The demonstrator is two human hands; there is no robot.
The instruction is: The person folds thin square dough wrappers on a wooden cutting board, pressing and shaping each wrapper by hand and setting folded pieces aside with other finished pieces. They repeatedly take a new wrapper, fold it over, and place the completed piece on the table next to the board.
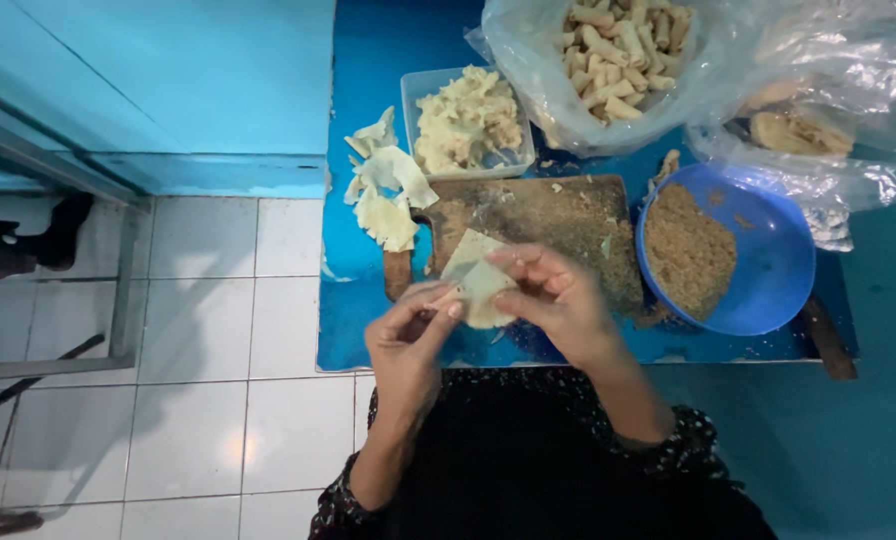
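A thin pale wrapper sheet (pixel 475 280) is pinched between both hands above the near edge of a wooden cutting board (pixel 558 220). My left hand (pixel 405 345) grips its lower left corner with thumb and fingers. My right hand (pixel 558 300) holds its right side, fingers curled over the sheet. Part of the wrapper is hidden behind my fingers.
On the blue table (pixel 368 310): torn wrapper scraps (pixel 386 190), a clear tub of pale filling (pixel 468 122), a blue bowl of brown crumbs (pixel 728 250), a plastic bag of finished rolls (pixel 618 50), another crumpled bag (pixel 818 130). White tiled floor (pixel 218 350) lies left.
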